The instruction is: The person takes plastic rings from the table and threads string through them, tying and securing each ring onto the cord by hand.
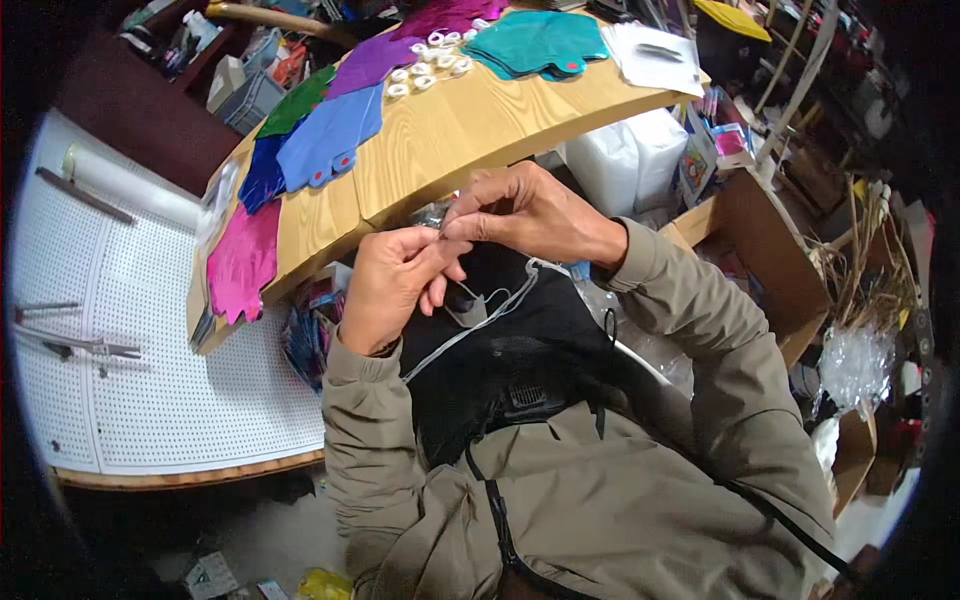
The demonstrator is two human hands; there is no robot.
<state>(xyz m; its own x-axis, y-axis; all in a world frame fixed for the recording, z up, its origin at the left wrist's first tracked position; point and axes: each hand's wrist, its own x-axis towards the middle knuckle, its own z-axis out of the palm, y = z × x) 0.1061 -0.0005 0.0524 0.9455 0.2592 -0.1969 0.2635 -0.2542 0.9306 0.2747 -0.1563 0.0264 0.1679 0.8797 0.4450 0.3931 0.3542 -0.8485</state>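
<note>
My left hand (396, 275) and my right hand (530, 213) meet in front of my chest, just off the near edge of the wooden table. Thumb and forefinger of each are pinched together, and the fingertips almost touch. Whatever they hold is too small and hidden to name. Below my left hand hangs a small grey piece (469, 314) with a thin cord by it. A pale cord (480, 325) runs across the dark cloth on my lap.
On the curved wooden table (440, 140) lie flat shiny sheets: pink (243, 262), blue (330, 138), purple (372, 62), green (297, 103) and teal (535, 45). Several small white rolls (423, 69) sit among them. White pegboard (200, 370) is at left, an open cardboard box (765, 265) at right.
</note>
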